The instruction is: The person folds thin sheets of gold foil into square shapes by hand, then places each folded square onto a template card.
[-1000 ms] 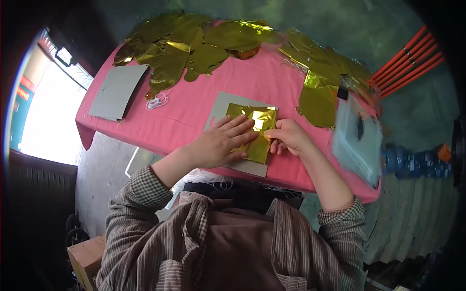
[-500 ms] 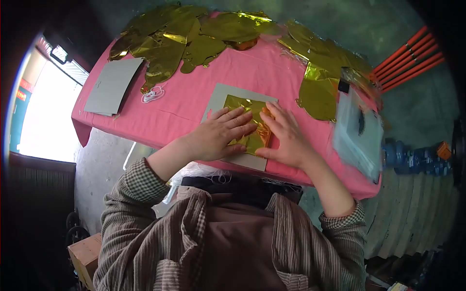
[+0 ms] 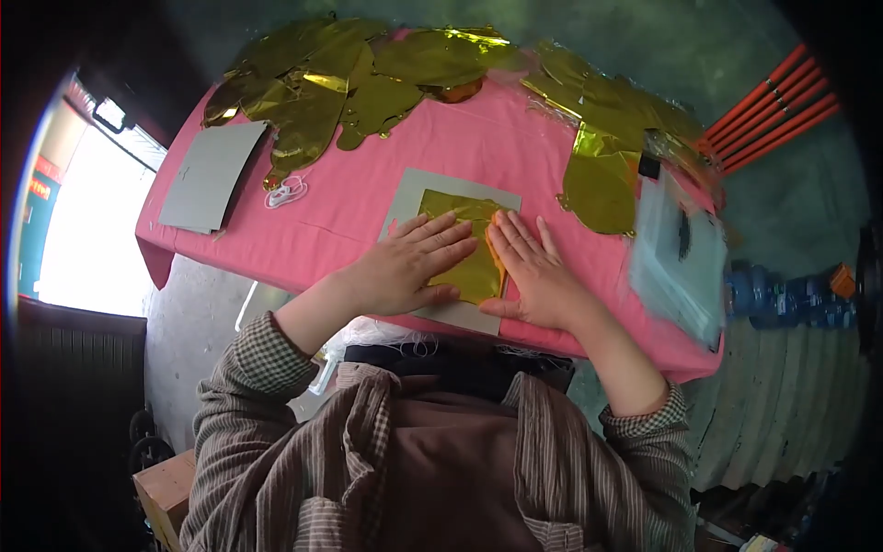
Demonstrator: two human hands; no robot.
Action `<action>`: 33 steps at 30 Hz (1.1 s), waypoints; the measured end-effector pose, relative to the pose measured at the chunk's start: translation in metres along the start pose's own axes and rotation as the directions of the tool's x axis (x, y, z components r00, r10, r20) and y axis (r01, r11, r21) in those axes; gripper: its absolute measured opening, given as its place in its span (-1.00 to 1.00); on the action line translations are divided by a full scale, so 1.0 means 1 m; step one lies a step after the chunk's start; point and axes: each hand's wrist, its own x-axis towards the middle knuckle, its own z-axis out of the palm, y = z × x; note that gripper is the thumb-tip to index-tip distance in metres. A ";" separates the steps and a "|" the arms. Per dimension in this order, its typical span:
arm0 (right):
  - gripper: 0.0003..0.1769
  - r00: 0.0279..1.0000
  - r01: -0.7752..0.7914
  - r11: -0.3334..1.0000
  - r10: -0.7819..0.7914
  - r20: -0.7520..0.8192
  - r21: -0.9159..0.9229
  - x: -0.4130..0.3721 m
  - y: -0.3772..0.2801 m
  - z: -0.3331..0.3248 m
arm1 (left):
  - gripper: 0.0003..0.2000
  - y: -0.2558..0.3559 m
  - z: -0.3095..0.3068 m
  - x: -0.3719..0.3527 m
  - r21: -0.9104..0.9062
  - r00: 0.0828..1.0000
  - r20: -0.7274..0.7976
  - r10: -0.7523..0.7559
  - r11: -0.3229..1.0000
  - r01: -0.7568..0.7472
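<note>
A gold foil sheet (image 3: 460, 204), folded into a rough rectangle, lies on a grey card (image 3: 418, 184) near the front edge of the table. My left hand (image 3: 409, 262) rests flat across the foil's left part, fingers stretched out and pointing right. Along the foil's right edge lies my right hand (image 3: 543, 276), its fingers extended and its thumb apart, near the card's lower right. An orange strip of the foil shows beside the right fingers. Both palms face down, and neither hand grips anything. The foil's areas under the hands are hidden.
On the pink-covered table (image 3: 313, 221) are gold foil balloons (image 3: 303, 110) at the back left and more foil (image 3: 602, 179) at the right. Grey cards (image 3: 212, 175) and white string (image 3: 287, 191) lie left. Clear plastic bags (image 3: 676, 258) sit at the right edge.
My right hand has flattened, its fingers now lying straighter along the foil's right edge. My left hand has shifted slightly left, and the foil looks flatter. The camera view has moved a little.
</note>
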 end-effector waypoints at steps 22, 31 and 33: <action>-0.81 0.863 0.069 0.738 0.293 -0.412 0.671 0.021 0.042 -0.009 | -0.28 0.006 0.018 0.034 0.052 0.997 -0.029 0.075 0.996 -0.073; -0.90 0.938 -0.057 0.812 0.243 -0.248 0.581 0.056 0.063 -0.006 | -0.32 0.009 0.014 0.035 0.037 0.997 -0.034 0.062 0.997 -0.061; -0.89 0.946 -0.043 0.831 0.213 -0.246 0.555 0.057 0.066 -0.004 | -0.31 0.010 0.012 0.035 0.041 0.998 -0.023 0.054 0.998 -0.053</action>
